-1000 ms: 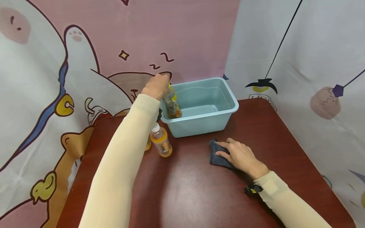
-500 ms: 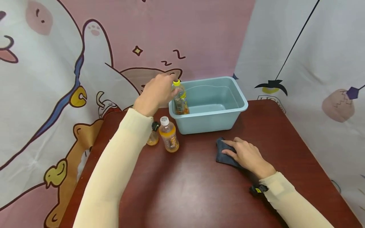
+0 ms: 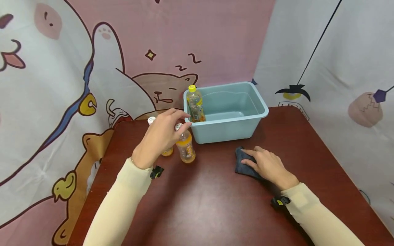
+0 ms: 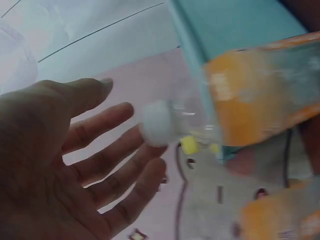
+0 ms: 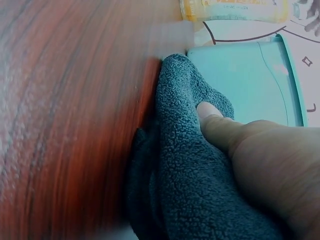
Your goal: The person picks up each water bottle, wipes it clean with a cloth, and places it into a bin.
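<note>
My left hand point(image 3: 160, 135) hovers with fingers spread above two small white-capped bottles of orange drink. The nearer bottle point(image 3: 186, 149) stands beside the tub, and the other bottle point(image 3: 167, 152) is largely hidden behind the hand. In the left wrist view, the white cap point(image 4: 159, 122) lies close to the fingertips; whether they touch cannot be told. My right hand point(image 3: 270, 167) grips a folded dark grey cloth point(image 3: 243, 164) on the table, thumb pressed into its pile in the right wrist view. A yellow-capped bottle point(image 3: 196, 106) stands inside the light-blue tub point(image 3: 229, 131), at its left end.
The dark red wooden table point(image 3: 209, 205) carries everything. A cartoon-printed curtain point(image 3: 221, 41) hangs close behind the tub and down both sides. Dark devices are strapped at both wrists.
My left hand has let go of the yellow-capped bottle in the tub and come back down over the white-capped bottles. My right hand stays on the cloth. The head view has shifted slightly.
</note>
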Motion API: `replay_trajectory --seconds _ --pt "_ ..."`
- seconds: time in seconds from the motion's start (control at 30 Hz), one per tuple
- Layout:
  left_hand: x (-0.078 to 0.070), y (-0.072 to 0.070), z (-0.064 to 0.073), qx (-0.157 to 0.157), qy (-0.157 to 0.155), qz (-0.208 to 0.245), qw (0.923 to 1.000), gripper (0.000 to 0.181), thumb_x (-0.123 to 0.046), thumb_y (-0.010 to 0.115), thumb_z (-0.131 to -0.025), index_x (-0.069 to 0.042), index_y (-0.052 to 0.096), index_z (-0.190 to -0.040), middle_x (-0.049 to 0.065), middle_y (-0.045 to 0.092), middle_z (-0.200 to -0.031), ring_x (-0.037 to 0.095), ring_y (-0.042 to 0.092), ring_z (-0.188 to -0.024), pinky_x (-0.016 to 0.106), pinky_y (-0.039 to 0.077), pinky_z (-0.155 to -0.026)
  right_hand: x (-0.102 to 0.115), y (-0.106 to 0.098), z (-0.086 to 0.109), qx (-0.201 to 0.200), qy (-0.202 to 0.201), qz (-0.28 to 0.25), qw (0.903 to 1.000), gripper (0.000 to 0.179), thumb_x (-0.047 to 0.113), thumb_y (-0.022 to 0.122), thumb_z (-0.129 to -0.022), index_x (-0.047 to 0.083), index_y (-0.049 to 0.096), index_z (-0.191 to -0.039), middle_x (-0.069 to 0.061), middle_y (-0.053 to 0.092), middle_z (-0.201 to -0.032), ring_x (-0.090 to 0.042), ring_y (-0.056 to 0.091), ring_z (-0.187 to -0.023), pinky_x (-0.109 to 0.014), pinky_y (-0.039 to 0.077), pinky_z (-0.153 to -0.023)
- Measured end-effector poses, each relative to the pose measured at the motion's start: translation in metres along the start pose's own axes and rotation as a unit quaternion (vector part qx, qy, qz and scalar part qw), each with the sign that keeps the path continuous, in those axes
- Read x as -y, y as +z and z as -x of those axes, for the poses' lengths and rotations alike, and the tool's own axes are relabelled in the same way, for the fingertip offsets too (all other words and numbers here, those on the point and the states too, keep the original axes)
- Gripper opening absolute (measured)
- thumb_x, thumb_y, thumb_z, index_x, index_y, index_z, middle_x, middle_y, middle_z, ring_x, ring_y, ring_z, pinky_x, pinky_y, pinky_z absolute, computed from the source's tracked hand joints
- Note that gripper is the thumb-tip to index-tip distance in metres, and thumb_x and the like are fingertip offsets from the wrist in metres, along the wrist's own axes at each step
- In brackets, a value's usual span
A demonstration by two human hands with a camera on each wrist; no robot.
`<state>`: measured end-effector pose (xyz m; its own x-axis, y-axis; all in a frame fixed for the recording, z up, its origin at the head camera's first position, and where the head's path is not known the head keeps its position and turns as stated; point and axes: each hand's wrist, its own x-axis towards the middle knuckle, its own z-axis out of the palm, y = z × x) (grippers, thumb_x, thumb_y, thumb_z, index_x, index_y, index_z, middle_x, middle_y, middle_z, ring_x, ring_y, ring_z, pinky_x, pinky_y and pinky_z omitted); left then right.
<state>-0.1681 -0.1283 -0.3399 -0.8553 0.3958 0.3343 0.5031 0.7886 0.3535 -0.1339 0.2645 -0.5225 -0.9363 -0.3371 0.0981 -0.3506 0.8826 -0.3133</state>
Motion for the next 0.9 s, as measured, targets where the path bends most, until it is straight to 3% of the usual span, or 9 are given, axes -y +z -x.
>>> replay_trajectory --seconds 0.23,0.4,0.5,0.63,0.9 --pt "0.021 0.029 0.026 -0.055 -0.010 0.058 0.9968 0.036 -0.027 0.086 -0.110 -0.009 0.081 -0.140 0.009 0.080 -0.131 0.027 0.069 -0.098 0.040 0.058 -0.080 0.000 0.000 0.002 0.003 0.003 -0.003 1.0000 0.056 0.042 0.086 -0.107 0.020 0.075 -0.157 -0.012 0.071 -0.107 -0.019 0.061 -0.068 -0.036 0.047 -0.051" --pt "0.030 0.042 0.030 -0.075 -0.032 0.079 0.9935 0.040 -0.029 0.088 -0.108 -0.004 0.080 -0.138 0.013 0.082 -0.131 0.032 0.076 -0.110 0.046 0.063 -0.092 0.000 -0.001 0.002 -0.004 0.002 -0.004 1.0000 0.055 0.043 0.086 -0.108 0.020 0.076 -0.157 -0.011 0.071 -0.105 -0.019 0.060 -0.067 -0.036 0.046 -0.050" --pt "0.033 0.046 0.030 -0.089 -0.039 0.094 0.9908 0.038 -0.030 0.090 -0.106 -0.005 0.080 -0.133 0.013 0.083 -0.124 0.032 0.079 -0.107 0.049 0.065 -0.093 0.001 -0.002 0.001 -0.004 -0.002 0.001 1.0000 0.055 0.044 0.085 -0.108 0.020 0.076 -0.157 -0.011 0.071 -0.106 -0.021 0.062 -0.069 -0.038 0.048 -0.051" --pt "0.028 0.050 0.032 -0.094 -0.044 0.120 0.9872 0.037 -0.030 0.093 -0.104 -0.007 0.079 -0.129 0.009 0.083 -0.118 0.026 0.077 -0.096 0.044 0.066 -0.084 0.002 -0.004 -0.001 0.001 -0.002 0.003 1.0000 0.055 0.044 0.085 -0.108 0.020 0.076 -0.156 -0.011 0.072 -0.107 -0.022 0.064 -0.071 -0.040 0.051 -0.053" --pt "0.006 0.057 0.036 -0.068 -0.024 0.149 0.9861 0.039 -0.029 0.095 -0.101 -0.009 0.079 -0.131 0.005 0.084 -0.124 0.022 0.075 -0.095 0.035 0.064 -0.080 0.002 -0.006 -0.001 0.012 0.005 0.004 0.9999 0.055 0.046 0.085 -0.108 0.021 0.076 -0.156 -0.009 0.073 -0.108 -0.023 0.067 -0.077 -0.042 0.053 -0.055"
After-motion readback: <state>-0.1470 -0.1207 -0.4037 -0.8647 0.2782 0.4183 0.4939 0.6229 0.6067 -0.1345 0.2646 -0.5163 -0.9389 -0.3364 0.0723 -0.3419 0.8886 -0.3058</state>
